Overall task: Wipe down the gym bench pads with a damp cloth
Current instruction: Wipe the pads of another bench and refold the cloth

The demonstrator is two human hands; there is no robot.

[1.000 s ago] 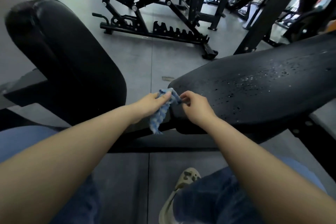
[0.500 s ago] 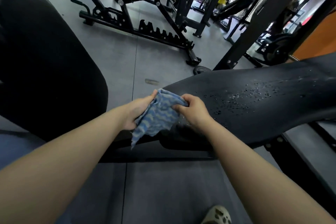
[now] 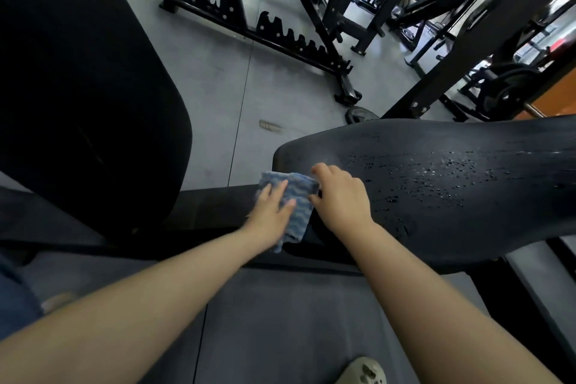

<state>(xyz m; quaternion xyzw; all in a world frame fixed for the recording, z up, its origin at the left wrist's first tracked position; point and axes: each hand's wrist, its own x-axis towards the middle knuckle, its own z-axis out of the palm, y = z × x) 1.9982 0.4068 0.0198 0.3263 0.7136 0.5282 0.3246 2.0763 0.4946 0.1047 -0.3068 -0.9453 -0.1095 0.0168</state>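
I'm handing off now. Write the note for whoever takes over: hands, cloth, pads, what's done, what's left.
Left hand: fingers straight, flat on the blue cloth.
Right hand: pinches the cloth's right edge.
The cloth lies at the near left end of the long bench pad.
Water droplets still dot the middle of the pad, so that stretch looks unwiped.
The second pad, at left, is too dark to judge.
Left to do: sweep the cloth right across the droplets, then check the second pad.

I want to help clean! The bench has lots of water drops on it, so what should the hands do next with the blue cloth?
Probably slide the blue cloth rightward over the bench pad. Both the left hand and right hand hold it at the pad's near end, while the water droplets lie unwiped further right.
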